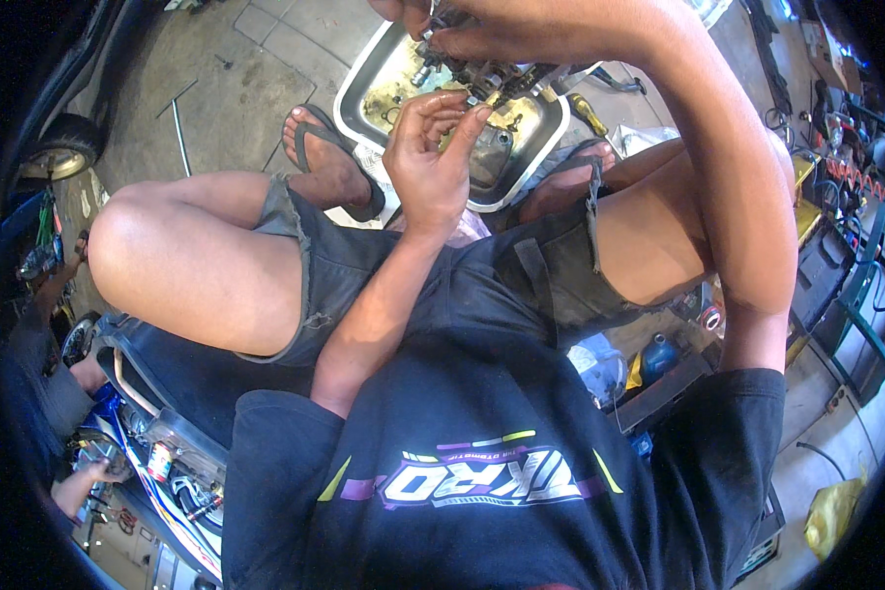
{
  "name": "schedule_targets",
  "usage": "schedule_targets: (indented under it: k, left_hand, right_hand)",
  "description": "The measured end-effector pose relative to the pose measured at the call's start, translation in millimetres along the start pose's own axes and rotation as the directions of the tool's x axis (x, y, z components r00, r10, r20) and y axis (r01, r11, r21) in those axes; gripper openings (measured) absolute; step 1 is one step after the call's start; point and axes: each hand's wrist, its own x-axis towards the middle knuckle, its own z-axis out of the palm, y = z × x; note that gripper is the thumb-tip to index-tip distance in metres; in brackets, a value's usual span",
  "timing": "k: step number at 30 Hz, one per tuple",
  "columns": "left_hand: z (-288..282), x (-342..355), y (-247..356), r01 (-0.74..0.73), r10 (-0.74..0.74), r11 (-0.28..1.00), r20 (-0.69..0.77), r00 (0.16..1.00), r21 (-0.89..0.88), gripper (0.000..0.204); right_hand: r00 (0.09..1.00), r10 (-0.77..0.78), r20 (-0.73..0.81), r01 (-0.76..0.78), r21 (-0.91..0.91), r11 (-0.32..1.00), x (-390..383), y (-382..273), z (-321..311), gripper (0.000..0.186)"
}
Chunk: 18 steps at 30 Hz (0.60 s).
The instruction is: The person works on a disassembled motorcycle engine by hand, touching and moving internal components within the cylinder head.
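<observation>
A greasy dark metal engine part (494, 75) with bolts and small fittings is held over a pale basin (560, 123). Dirty yellowish liquid and small dark pieces lie in the basin. My left hand (431, 162) is closed, thumb and fingers pinching a small fitting at the part's near side. From the right my right arm reaches across to the far side of the part. The right hand (482, 37) is bent closed beside a small shiny metal piece, partly cut off by the upper edge; what it grips is unclear. A rounded grey metal cover (492, 155) rests in the basin.
A yellow-handled tool (590, 115) lies right of the basin. On the floor at left is a T-handle wrench (179, 128). My sandalled feet flank the basin. A wheel (61, 147) stands far left; another person's hand (88, 482) shows at lower left, near a motorbike.
</observation>
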Motion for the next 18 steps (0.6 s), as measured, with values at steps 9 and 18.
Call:
schedule_targets:
  k: [9,18]
  left_hand:
    - [-8.9,12.9,8.7,-0.569,0.543,0.667,0.209,0.813,0.481,0.017]
    - [-5.7,9.2,18.1,-0.390,0.346,0.794,0.180,0.921,0.467,0.021]
  right_hand:
    - [1.000,-0.017,0.023,0.016,0.079,0.997,-4.7,-9.0,-15.7,0.011]
    - [0.997,-0.006,0.077,-0.003,0.110,0.994,0.2,-5.6,-15.2,0.012]
